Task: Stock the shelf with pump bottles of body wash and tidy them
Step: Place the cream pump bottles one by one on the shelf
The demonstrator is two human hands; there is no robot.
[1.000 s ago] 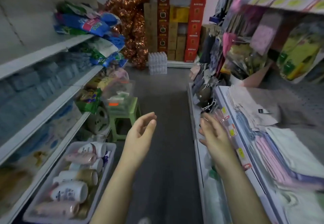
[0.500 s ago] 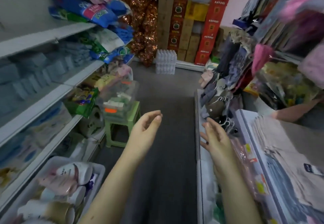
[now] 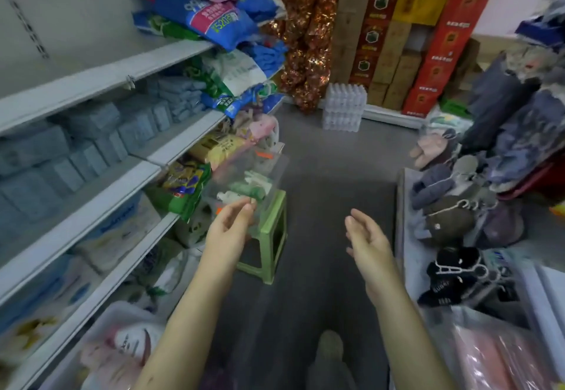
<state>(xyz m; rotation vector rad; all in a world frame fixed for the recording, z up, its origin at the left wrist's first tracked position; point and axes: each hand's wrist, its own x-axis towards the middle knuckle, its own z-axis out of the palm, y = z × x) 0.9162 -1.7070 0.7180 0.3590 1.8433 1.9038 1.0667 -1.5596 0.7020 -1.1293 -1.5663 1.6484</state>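
Grey floor (image 3: 321, 160) runs down the middle of the aisle, and over it we see two bare forearms reaching forward. The left grip (image 3: 227, 230) is wide: fingers loosely straight, thumb apart, palm turned inward, holding nothing. The right grip (image 3: 371, 243) is wide too and holds nothing, its palm turned toward the left one, with a strip of floor showing between them.

The pump bottles (image 3: 134, 340) lie on their sides in a white bin (image 3: 122, 308) at the lower left corner, at the foot of the shelving (image 3: 79, 224). We make out one white bottle and some pinkish ones, but blur hides their pumps and labels. The bin is well apart from both grips and sits beside the left forearm in our view.

Beyond the left grip stands a green stool (image 3: 272, 237) bearing a clear plastic box (image 3: 244, 175). The fingertips overlap the box as we see it, though we cannot tell whether they touch it. The shelving holds pale blue packs (image 3: 91, 145), and blue and green bags (image 3: 214, 16) are heaped at its far end. On the right lie slippers (image 3: 434, 148). At the aisle's end we see a wrapped pack of water bottles (image 3: 344, 107) and stacked red cartons (image 3: 443, 38).
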